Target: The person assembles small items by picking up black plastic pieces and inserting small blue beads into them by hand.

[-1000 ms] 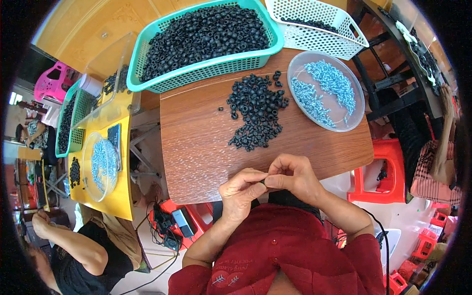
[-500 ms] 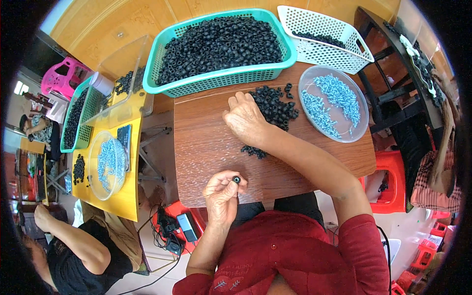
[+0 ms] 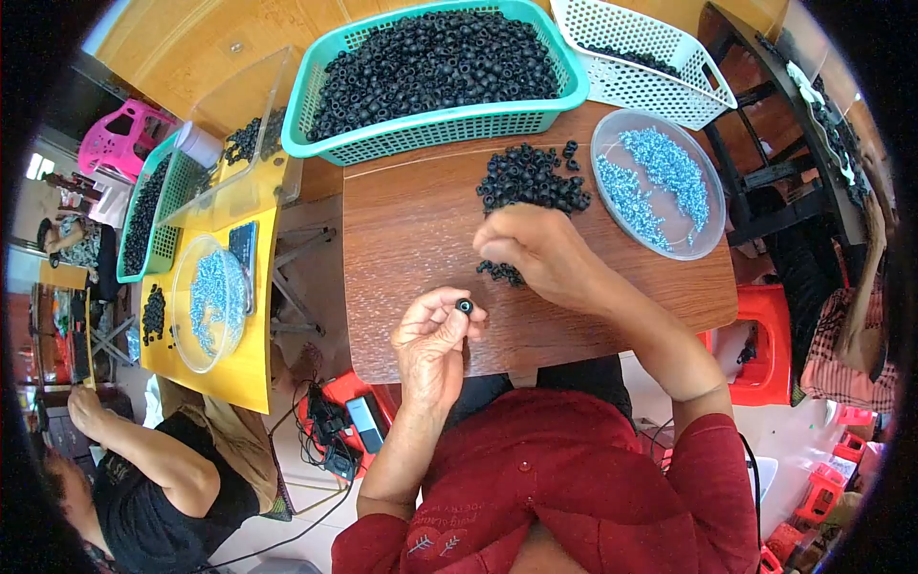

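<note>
My left hand pinches a small black ring-shaped part, its pale bluish centre facing up, between thumb and fingertips above the table's near edge. My right hand is curled, fingers drawn together, above the near side of a pile of black ring parts. Motion blurs it a little, and whatever its fingers may hold is hidden. Just beyond its wrist side lies a smaller cluster of black parts. To the right of the pile, a round clear dish holds shiny light-blue small pieces.
A teal basket full of black parts stands along the brown table's far edge, beside a white perforated basket. At left, another person sits by a yellow table. A red stool stands at right.
My right hand has moved from the left side of the black pile nearer to me and rightward. My left hand keeps the black ring part pinched; the whole view has shifted slightly.
</note>
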Action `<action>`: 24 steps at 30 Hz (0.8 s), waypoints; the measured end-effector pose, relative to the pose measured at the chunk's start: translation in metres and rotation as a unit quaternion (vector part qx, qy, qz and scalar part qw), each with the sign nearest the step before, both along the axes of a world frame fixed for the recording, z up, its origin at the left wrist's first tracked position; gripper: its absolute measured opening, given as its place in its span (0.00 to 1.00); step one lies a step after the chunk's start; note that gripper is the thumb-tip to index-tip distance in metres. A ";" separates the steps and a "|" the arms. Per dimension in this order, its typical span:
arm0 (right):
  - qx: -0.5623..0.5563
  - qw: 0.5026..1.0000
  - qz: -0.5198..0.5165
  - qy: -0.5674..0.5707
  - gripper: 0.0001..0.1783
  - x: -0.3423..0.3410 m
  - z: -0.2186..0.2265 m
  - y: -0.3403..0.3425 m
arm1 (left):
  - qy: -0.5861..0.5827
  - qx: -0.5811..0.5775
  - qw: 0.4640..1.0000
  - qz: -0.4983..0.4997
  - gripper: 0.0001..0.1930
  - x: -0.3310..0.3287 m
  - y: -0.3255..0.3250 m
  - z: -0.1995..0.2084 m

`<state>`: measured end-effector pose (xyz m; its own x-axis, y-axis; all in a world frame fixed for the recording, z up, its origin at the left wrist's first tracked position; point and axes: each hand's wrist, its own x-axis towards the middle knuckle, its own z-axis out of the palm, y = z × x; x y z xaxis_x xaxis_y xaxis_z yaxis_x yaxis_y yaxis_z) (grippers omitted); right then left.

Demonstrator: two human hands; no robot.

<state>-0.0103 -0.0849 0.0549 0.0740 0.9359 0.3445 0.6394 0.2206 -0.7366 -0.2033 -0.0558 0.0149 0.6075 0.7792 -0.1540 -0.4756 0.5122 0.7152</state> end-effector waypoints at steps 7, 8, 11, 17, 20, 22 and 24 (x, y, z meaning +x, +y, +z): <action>-0.104 0.967 -0.023 0.231 0.06 -0.012 0.021 -0.060 | 0.020 0.015 1.000 -0.015 0.12 0.016 -0.025 0.013; -0.087 0.956 -0.012 0.280 0.05 -0.013 0.020 -0.066 | 0.018 0.022 0.999 -0.020 0.12 0.020 -0.030 0.016; -0.054 0.932 0.014 0.357 0.05 -0.011 0.021 -0.084 | 0.021 0.047 0.998 -0.030 0.13 0.027 -0.046 0.023; -0.014 0.915 0.016 0.404 0.04 -0.011 0.019 -0.124 | 0.043 0.097 0.993 -0.049 0.13 0.032 -0.077 0.040; 0.038 0.940 -0.016 0.338 0.03 -0.018 0.024 -0.142 | 0.051 0.120 0.990 -0.050 0.13 0.030 -0.092 0.045; -0.051 0.846 -0.033 0.530 0.03 -0.029 0.037 -0.157 | 0.049 0.138 0.988 -0.047 0.13 0.027 -0.102 0.048; -0.020 0.872 -0.031 0.488 0.02 -0.034 0.034 -0.165 | 0.047 0.148 0.987 -0.042 0.13 0.023 -0.112 0.052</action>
